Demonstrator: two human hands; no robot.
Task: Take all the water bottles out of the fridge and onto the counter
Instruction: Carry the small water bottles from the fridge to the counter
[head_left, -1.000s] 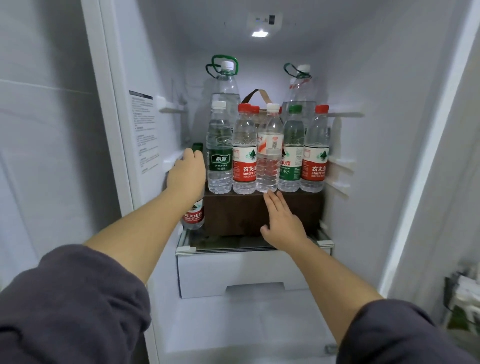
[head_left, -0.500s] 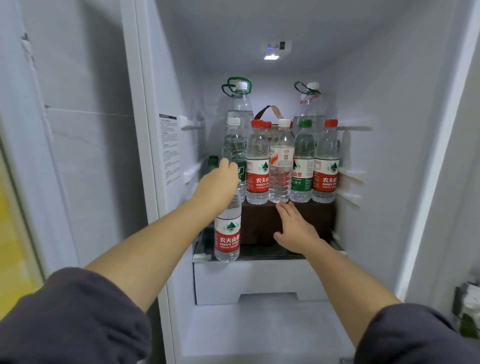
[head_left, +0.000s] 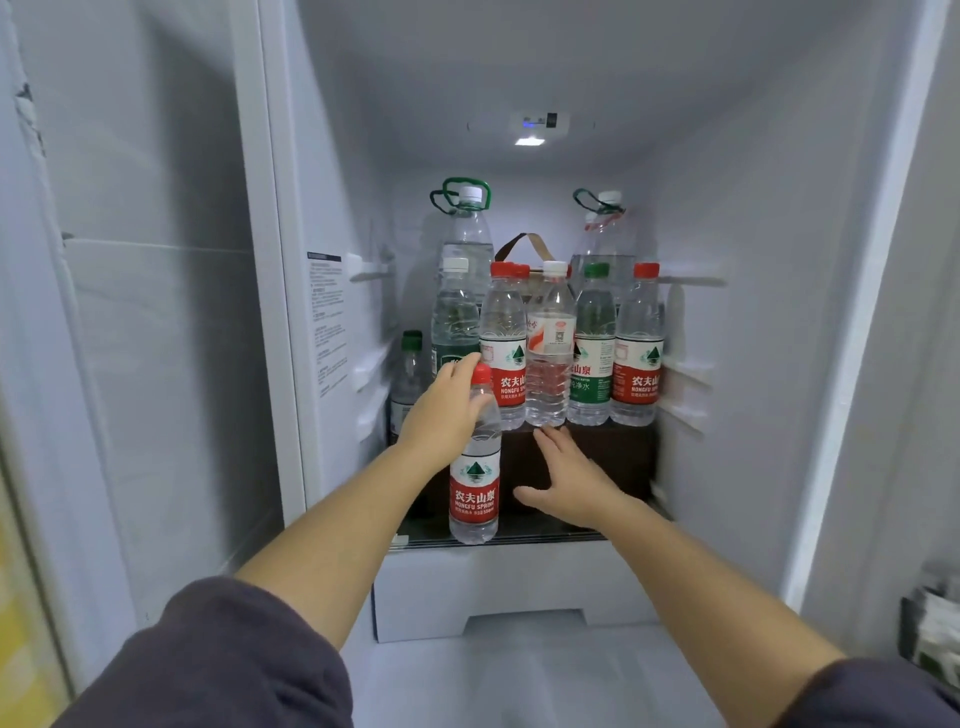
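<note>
Head view into an open white fridge (head_left: 779, 338), lit by a small ceiling light (head_left: 530, 141) at upper ctr. Just left of ctr, a clear plastic water bottle w/ red cap and red label (head_left: 475, 483) is held upright by the left grip (head_left: 447, 415), which is clamped round its neck and shoulder. The bottle's base is seen at the front edge of the glass shelf (head_left: 550, 541); whether it touches can't be told. Right of it and apart, the right grip (head_left: 571, 478) is held flat, fingers straight and spread, nothing in it, in front of a dark brown box (head_left: 618, 457); contact w/ the box can't be told.

On top of the box, at ctr, five upright clear bottles are lined up, left to right:
- white-capped green-label bottle (head_left: 456, 317)
- red-capped red-label bottle (head_left: 506, 358)
- white-capped orange-and-white-label bottle (head_left: 551, 343)
- green-capped green-label bottle (head_left: 593, 358)
- far-right red-capped bottle (head_left: 639, 358)

Behind the row, two taller clear bottles w/ green carry handles are seen: left-back tall bottle (head_left: 467, 228) and right-back tall bottle (head_left: 602, 234), w/ a brown strap loop (head_left: 524, 245) between them. A smaller green-capped bottle (head_left: 410, 369) stands left of the box, near the fridge's left wall. At lower ctr, below the shelf, a white drawer (head_left: 509, 587) is seen.
</note>
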